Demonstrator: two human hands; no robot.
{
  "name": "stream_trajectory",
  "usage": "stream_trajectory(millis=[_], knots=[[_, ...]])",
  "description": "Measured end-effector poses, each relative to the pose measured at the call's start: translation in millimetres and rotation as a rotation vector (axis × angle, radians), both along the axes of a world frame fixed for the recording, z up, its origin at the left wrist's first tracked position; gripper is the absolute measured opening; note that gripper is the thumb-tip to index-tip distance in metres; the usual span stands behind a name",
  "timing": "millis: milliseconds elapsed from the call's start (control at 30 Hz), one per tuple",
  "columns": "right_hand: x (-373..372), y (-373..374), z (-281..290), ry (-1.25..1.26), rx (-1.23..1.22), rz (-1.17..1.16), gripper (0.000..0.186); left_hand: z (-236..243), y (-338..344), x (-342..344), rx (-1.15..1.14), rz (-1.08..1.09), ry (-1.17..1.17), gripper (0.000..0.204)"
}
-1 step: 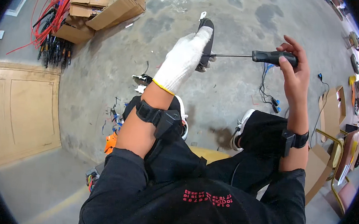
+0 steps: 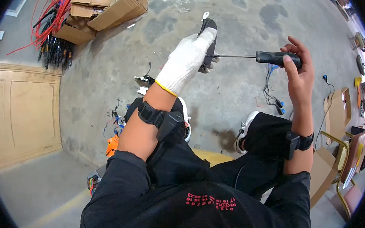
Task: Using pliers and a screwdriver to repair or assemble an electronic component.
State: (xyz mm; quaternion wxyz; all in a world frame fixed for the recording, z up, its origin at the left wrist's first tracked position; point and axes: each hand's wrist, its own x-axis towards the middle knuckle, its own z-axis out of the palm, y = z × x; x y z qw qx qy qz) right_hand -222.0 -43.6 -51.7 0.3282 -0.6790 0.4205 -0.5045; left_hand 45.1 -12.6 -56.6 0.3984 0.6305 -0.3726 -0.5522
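My left hand (image 2: pixel 188 56), in a white knit glove with a yellow cuff, grips an elongated black object (image 2: pixel 211 40) with a small white tab at its top, held upright at a slight tilt above the floor. My bare right hand (image 2: pixel 299 74) holds the black handle of a screwdriver (image 2: pixel 272 57), thumb pressed on it. The metal shaft points left and reaches the black object beside my gloved fingers; whether the tip is seated in it is hard to tell. Both forearms wear black strapped devices.
Cardboard boxes (image 2: pixel 115 10), red cables (image 2: pixel 53 11) and dark rods fill the upper left. A wooden door (image 2: pixel 24 114) is at the left. Black cords with blue plugs (image 2: pixel 279 106) lie on the concrete floor. At the right are flattened cardboard (image 2: pixel 337 109) and a chair (image 2: pixel 342 152).
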Motion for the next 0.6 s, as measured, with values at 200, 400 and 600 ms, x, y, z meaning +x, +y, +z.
stream_trajectory(millis=[200,400,600], knots=[[-5,-5,-8,0.122,0.236,-0.110,0.046,0,3,2,-0.042,-0.038,0.012,0.050],[4,-7,-7,-0.021,-0.157,0.042,0.041,0,3,4,-0.053,-0.036,-0.009,0.048],[0,-3,-5,0.062,0.261,-0.088,0.038,1,5,3,-0.037,-0.035,0.052,0.044]])
